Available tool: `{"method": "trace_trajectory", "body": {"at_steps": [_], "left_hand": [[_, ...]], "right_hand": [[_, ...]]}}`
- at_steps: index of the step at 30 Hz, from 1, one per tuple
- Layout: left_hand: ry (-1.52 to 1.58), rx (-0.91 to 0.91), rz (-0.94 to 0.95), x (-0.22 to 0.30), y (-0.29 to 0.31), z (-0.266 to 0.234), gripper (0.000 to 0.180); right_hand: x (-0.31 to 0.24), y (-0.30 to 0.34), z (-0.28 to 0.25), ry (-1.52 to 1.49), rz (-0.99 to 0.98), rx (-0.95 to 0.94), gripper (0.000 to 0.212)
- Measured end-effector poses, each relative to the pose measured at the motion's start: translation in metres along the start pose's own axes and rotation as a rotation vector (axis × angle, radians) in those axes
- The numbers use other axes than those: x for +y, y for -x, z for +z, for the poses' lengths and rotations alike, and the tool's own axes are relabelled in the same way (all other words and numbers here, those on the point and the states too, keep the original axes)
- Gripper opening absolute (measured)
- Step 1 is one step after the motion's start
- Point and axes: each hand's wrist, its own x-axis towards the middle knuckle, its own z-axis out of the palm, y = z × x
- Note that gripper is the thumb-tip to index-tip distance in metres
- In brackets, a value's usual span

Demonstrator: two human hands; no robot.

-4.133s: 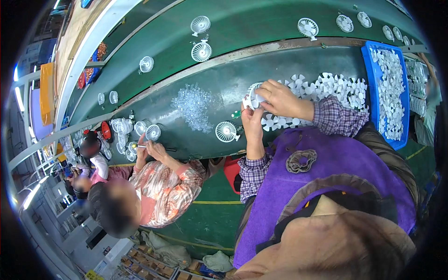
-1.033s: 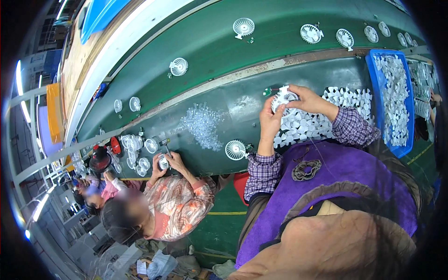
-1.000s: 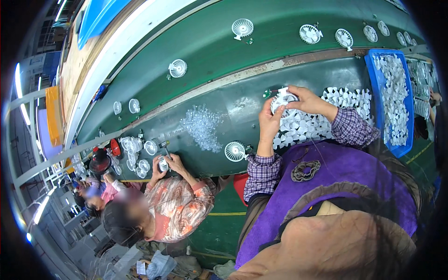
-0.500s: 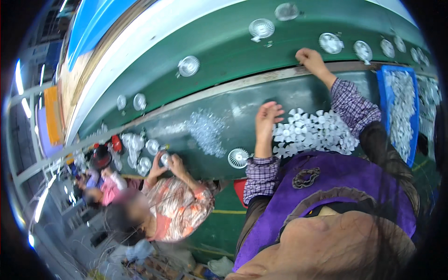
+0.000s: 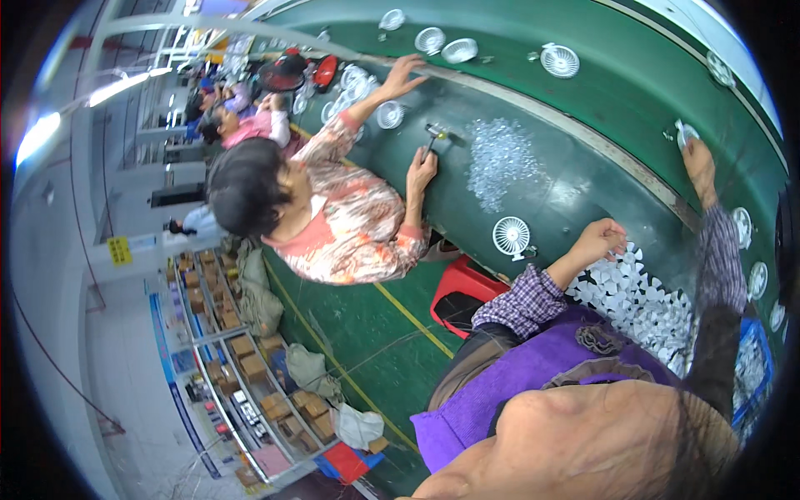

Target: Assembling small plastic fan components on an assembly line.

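On the green belt at the right, my right hand (image 5: 701, 169) is closed on the rim of a white fan grille (image 5: 685, 133), with a small piece beside it. My left hand (image 5: 600, 238) is held over the near edge of a heap of white fan blades (image 5: 642, 304). Its fingers are loosely bent and slightly apart, and nothing shows in them. Left of that hand, another white fan grille (image 5: 511, 237) lies slatted side up on the green work table. A heap of small clear parts (image 5: 500, 162) is spread farther along the table.
At my left a co-worker in a patterned top (image 5: 354, 221) holds a small hammer-like tool (image 5: 432, 137) and reaches toward the belt. More fan grilles (image 5: 559, 61) lie along the belt. A red stool (image 5: 467, 290) stands below the table, and a blue bin (image 5: 754, 367) is at the right.
The view has swung left. My right hand, bent above the belt's edge before, now grips a fan grille. The co-worker's hands have parted, one now with a tool, the other stretched toward the belt.
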Motion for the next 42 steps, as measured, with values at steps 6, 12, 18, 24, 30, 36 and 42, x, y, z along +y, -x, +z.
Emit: {"method": "trace_trajectory", "body": {"at_steps": [6, 12, 18, 24, 30, 36, 42], "left_hand": [[0.096, 0.071, 0.201, -0.022, -0.003, 0.011, 0.068], [0.437, -0.069, 0.135, -0.032, 0.019, 0.025, 0.052], [0.256, 0.140, -0.110, -0.009, 0.056, 0.014, 0.037], [0.135, 0.066, -0.095, -0.032, 0.060, 0.014, 0.038], [0.052, 0.058, -0.158, -0.034, 0.062, 0.033, 0.030], [-0.046, 0.042, -0.106, -0.015, 0.068, 0.063, 0.035], [-0.036, 0.072, -0.081, -0.016, 0.083, 0.060, 0.036]], "right_hand": [[-0.121, 0.121, -0.020, -0.931, 0.248, -0.206, 0.023], [-0.199, 0.218, -0.052, -1.037, 0.246, -0.364, 0.022], [-0.224, 0.263, -0.118, -1.040, 0.154, -0.265, 0.021], [-0.101, 0.426, -0.147, -0.680, 0.630, -0.341, 0.016], [-0.030, 0.566, -0.134, 0.021, 1.190, 0.069, 0.048], [0.024, 0.535, -0.097, -0.024, 1.302, 0.290, 0.055], [0.020, 0.464, -0.088, -0.231, 1.092, 0.209, 0.042]]}}
